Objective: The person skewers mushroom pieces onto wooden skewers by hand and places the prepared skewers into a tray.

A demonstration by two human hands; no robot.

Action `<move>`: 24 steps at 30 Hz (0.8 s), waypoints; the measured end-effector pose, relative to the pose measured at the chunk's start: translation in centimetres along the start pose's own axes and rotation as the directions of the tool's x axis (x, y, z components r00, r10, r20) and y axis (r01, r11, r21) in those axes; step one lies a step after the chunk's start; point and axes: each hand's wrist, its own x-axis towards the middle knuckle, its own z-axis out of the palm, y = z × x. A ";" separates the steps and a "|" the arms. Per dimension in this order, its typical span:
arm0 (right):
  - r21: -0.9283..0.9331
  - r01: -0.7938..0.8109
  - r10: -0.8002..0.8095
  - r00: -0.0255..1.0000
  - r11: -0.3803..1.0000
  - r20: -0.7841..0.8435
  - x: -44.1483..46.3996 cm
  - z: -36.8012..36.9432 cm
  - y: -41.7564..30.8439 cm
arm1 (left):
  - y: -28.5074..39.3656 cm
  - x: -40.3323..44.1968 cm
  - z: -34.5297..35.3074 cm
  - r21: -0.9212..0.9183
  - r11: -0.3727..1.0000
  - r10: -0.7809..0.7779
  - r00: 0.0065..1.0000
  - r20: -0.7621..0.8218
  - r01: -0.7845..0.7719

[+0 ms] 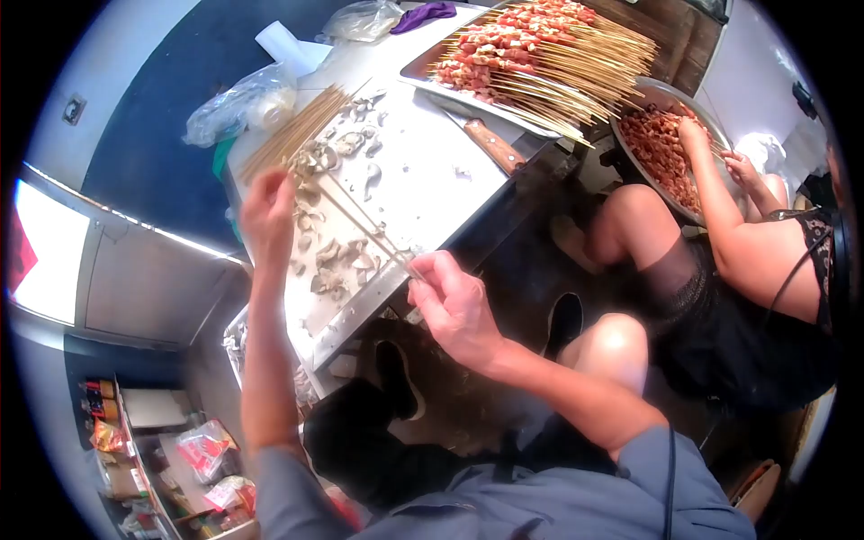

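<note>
My right hand point(454, 306) is closed in a pinch on thin wooden skewers point(367, 220), which slant up and left over the white table point(432, 198). The far ends of the skewers reach close to a pile of torn mushrooms point(317, 157). My left hand point(268, 209) is beside that pile, its fingers drawn together; what they hold, if anything, I cannot make out. More mushroom pieces point(328, 281) lie scattered between my hands. Just beyond my left hand rests a bundle of bare skewers point(292, 135).
A metal tray point(418, 79) piled with meat skewers point(531, 54) stands at the back, near a wooden-handled knife point(495, 147). At right, a co-worker's hands point(697, 139) work over a bowl point(711, 103) of meat pieces. A plastic bag point(238, 106) is at back left.
</note>
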 end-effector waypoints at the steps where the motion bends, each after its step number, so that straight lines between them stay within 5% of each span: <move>1: 0.002 -0.002 0.002 1.000 1.000 -0.025 0.3 -0.1 0.1 | 0.6 1.9 1.2 0.052 0.997 0.049 0.999 0.016 -0.050; 3: -0.034 0.011 -0.013 0.998 0.999 -0.055 1.1 -0.4 0.7 | -3.1 7.0 3.7 0.294 0.886 0.342 0.934 0.103 -0.357; 7: 0.036 -0.069 0.073 0.991 0.997 -0.113 2.3 -0.7 0.9 | -5.3 11.5 7.5 0.401 0.826 0.292 0.910 0.296 -0.395; 9: 0.064 -0.079 0.086 0.990 0.995 -0.112 2.5 -1.0 1.0 | -4.1 12.1 8.2 0.589 0.767 -0.122 0.844 0.523 -0.255; 10: 0.063 -0.081 0.087 0.990 0.995 -0.114 2.6 -1.2 1.0 | -6.9 12.6 8.8 0.494 0.822 0.005 0.870 0.493 -0.284; 20: 0.037 -0.081 0.084 0.993 0.996 -0.089 2.9 -1.8 0.4 | -2.7 8.2 5.3 0.058 0.986 0.122 0.912 0.392 -0.157; 24: 0.023 -0.055 0.057 0.993 0.998 -0.099 3.3 -1.3 -0.1 | 0.0 4.2 3.3 -0.061 0.997 -0.008 0.913 0.407 0.036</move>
